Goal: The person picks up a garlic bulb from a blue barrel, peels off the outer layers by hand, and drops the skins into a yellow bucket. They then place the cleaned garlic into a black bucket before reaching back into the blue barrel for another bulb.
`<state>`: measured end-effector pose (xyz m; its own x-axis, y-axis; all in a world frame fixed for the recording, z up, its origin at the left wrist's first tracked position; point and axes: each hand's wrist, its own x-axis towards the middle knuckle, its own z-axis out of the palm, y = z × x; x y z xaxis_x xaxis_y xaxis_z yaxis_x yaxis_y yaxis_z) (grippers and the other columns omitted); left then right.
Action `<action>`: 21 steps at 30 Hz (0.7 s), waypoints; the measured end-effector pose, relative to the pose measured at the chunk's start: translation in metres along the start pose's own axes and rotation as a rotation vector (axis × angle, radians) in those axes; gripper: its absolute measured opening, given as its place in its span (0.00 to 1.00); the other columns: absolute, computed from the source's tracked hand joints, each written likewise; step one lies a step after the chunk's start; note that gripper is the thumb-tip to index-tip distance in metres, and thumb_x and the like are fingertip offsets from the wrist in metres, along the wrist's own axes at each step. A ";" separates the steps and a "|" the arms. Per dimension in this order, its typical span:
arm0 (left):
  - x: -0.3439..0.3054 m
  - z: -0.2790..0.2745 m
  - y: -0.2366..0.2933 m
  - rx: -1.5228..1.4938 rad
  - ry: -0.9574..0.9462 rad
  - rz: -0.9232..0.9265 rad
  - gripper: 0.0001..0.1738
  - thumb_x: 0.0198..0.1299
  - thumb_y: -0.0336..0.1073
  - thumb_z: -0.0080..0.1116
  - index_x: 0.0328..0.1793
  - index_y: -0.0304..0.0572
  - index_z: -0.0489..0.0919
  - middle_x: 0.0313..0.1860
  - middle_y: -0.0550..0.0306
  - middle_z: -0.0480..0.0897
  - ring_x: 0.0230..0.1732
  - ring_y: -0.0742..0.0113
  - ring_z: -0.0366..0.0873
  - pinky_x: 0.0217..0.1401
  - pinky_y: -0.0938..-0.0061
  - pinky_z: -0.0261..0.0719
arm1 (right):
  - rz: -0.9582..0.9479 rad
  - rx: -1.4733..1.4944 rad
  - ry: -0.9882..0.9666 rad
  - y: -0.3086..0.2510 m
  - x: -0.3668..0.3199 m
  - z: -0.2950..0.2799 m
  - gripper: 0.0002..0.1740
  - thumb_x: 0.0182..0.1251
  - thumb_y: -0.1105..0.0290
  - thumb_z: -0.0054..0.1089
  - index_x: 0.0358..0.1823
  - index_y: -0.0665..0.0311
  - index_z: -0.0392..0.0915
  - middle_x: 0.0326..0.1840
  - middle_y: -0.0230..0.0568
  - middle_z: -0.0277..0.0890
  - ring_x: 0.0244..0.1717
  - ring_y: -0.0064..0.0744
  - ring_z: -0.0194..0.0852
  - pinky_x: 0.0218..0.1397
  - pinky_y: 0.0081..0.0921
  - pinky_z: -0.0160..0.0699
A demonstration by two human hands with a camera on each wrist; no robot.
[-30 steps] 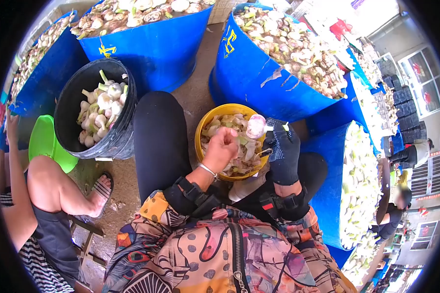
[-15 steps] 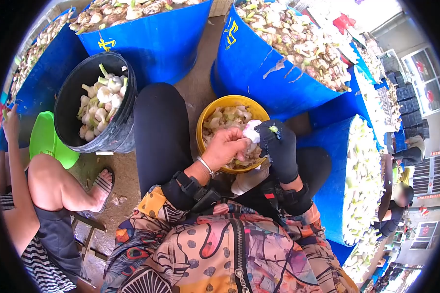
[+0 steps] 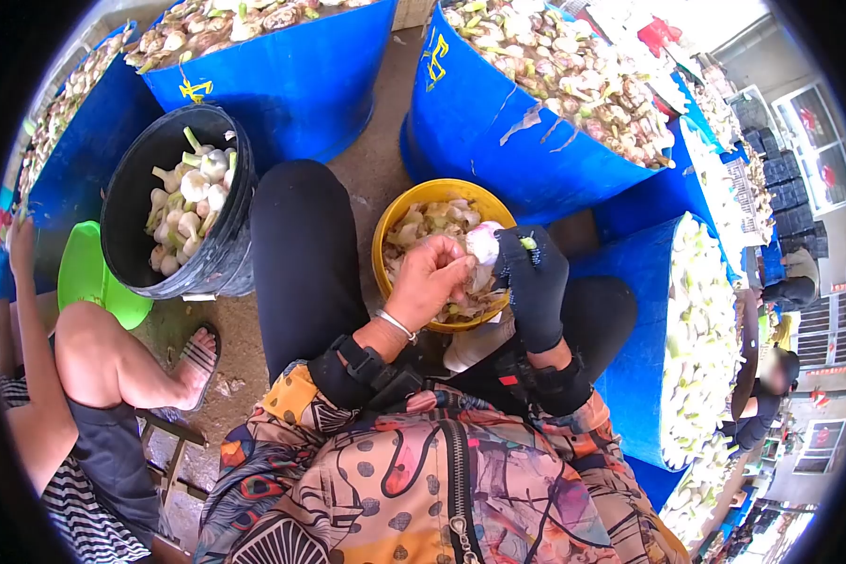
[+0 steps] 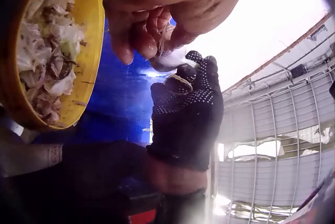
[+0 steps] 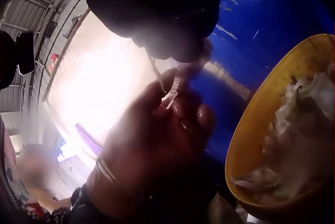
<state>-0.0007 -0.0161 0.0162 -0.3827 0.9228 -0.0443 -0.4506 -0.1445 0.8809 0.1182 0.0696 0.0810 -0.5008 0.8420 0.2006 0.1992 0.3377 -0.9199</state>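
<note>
My gloved right hand (image 3: 536,287) grips a garlic bulb (image 3: 483,242) by its stem, whose cut green end (image 3: 528,243) pokes out of the dark dotted glove. My bare left hand (image 3: 428,284), with a bracelet at its wrist, is right at the bulb's near side. In the right wrist view its thumb and fingers pinch a pale strip of garlic skin (image 5: 174,92). Both hands are over a yellow bucket (image 3: 383,252) holding loose garlic skins (image 3: 428,224). The left wrist view shows the bulb (image 4: 172,60) partly hidden by fingers.
Left of my knee stands a black bucket (image 3: 122,221) with peeled garlic bulbs (image 3: 195,186). Large blue tubs (image 3: 508,141) full of garlic surround me at the front and right. Another person's leg (image 3: 113,352) and a green basin (image 3: 94,273) are at the left.
My left hand has come from over the bucket to the bulb. The right hand has turned and drawn in, its fingers now wrapped round the stem. My view has shifted slightly.
</note>
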 end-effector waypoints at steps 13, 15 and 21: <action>0.007 -0.005 -0.008 -0.018 0.164 -0.086 0.03 0.56 0.23 0.54 0.30 0.37 0.74 0.21 0.63 0.76 0.17 0.79 0.72 0.20 0.82 0.73 | -0.192 -0.203 -0.055 0.000 -0.011 0.019 0.06 0.62 0.71 0.59 0.38 0.66 0.77 0.25 0.43 0.79 0.23 0.30 0.79 0.26 0.26 0.74; 0.007 -0.004 -0.006 -0.022 0.165 -0.096 0.03 0.57 0.24 0.54 0.30 0.37 0.75 0.21 0.64 0.76 0.17 0.78 0.72 0.20 0.83 0.74 | -0.160 -0.141 -0.036 0.008 -0.010 0.018 0.06 0.64 0.72 0.57 0.38 0.67 0.77 0.23 0.42 0.78 0.22 0.27 0.78 0.25 0.25 0.73; 0.010 -0.007 -0.012 -0.015 0.177 -0.093 0.05 0.57 0.25 0.53 0.28 0.38 0.74 0.19 0.64 0.75 0.16 0.78 0.71 0.20 0.83 0.73 | 0.103 0.114 -0.023 0.003 -0.007 0.013 0.04 0.65 0.74 0.54 0.34 0.66 0.76 0.21 0.34 0.74 0.21 0.16 0.71 0.21 0.18 0.69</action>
<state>-0.0045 -0.0078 0.0018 -0.4741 0.8555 -0.2082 -0.5019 -0.0683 0.8622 0.1111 0.0586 0.0726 -0.5016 0.8597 0.0968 0.1545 0.1991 -0.9677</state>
